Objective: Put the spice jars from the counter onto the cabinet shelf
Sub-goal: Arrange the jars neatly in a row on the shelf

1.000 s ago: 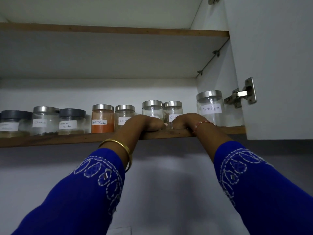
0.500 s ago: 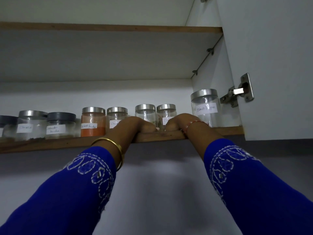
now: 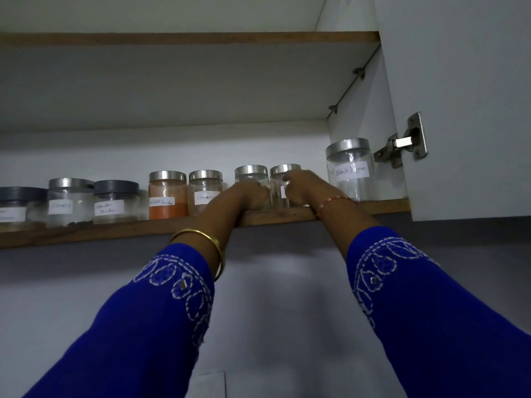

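Left hand (image 3: 253,193) wraps one jar (image 3: 250,179), right hand (image 3: 301,188) wraps its neighbour (image 3: 283,175); both jars stand near the shelf (image 3: 115,229) front edge, left of the pepper jar (image 3: 350,168). Advice: slide both back together, upright, then let go.

Both hands reach up to the cabinet shelf (image 3: 115,232). The left hand (image 3: 248,195) grips one steel-lidded jar (image 3: 250,175); the right hand (image 3: 304,189) grips its neighbour (image 3: 283,170), beside the Black Pepper jar (image 3: 350,170).
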Demonstrator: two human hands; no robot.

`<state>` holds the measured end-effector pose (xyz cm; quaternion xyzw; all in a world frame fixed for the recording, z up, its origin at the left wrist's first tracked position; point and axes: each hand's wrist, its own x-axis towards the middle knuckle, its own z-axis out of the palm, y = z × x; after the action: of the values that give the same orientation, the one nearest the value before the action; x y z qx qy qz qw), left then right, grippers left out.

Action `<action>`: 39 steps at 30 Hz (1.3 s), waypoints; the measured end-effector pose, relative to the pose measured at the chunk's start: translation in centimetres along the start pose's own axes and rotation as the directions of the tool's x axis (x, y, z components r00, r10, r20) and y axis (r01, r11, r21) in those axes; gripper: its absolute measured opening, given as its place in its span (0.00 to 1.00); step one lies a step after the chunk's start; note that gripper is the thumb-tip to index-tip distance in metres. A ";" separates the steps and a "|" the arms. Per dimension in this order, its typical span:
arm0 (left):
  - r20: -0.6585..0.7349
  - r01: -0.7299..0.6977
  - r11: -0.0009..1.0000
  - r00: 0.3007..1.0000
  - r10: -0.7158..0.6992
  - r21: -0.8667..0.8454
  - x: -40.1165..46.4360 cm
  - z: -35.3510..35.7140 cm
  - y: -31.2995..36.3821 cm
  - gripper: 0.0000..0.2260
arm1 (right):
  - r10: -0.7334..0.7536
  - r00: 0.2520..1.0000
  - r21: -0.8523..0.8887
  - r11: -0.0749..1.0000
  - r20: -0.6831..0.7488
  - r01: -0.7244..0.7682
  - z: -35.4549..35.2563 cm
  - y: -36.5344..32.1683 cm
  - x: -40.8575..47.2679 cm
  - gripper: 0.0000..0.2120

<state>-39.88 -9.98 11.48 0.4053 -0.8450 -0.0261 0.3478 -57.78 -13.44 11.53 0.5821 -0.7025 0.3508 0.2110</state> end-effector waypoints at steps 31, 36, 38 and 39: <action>-0.260 -0.447 0.890 0.853 0.453 0.084 -12.4 0.6 -1.6 0.10 | -0.065 0.992 -0.314 0.949 -0.105 0.029 -8.7 -5.1 -21.8 0.17; -0.249 -0.500 0.864 0.831 0.497 0.059 -11.8 2.5 1.8 0.10 | 0.031 0.998 -0.261 0.964 -0.046 -0.042 -10.4 -2.7 -21.2 0.18; -0.241 -0.503 0.860 0.827 0.508 0.084 -11.5 3.0 2.9 0.10 | 0.059 0.997 -0.233 0.970 -0.054 -0.070 -10.9 -1.7 -20.7 0.17; -0.242 -0.501 0.859 0.825 0.511 0.107 -11.3 3.3 3.3 0.10 | 0.056 0.997 -0.219 0.973 -0.062 -0.068 -11.0 -1.3 -20.4 0.17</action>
<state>-39.25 -0.57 3.64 0.1733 -0.8689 0.1372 0.4428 -53.03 8.27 4.76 0.5232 -0.7488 0.2930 0.2825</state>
